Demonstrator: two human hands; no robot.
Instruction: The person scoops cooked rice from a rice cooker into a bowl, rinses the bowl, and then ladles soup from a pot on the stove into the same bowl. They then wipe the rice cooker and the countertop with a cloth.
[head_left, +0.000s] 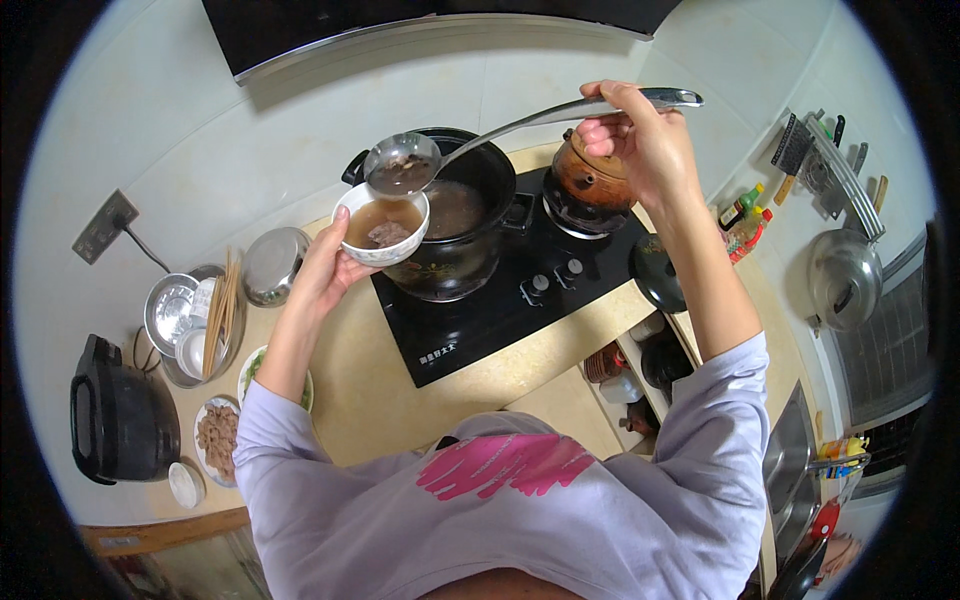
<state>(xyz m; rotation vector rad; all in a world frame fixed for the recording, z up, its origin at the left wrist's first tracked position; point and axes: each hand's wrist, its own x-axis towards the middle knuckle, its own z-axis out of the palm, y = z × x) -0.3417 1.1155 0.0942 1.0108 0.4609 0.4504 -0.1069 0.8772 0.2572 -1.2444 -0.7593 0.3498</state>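
My left hand (328, 262) holds a white patterned bowl (384, 253) by its side, with brown broth and a piece of meat in it. In my right hand (637, 142) is the handle of a metal ladle (405, 161), whose bowl hangs just above the far rim of the white bowl and holds broth with dark bits. Both are over the left part of a large black pot (457, 262) with soup inside, which stands on the left burner of a black gas hob (420, 337).
A brown clay pot (591, 176) stands on the right burner, near a dark lid (657, 274). Leftward are an upturned metal basin (276, 266), chopsticks (223, 315), a plate of meat (217, 442) and a black rice cooker (124, 420). A range hood (435, 22) hangs above.
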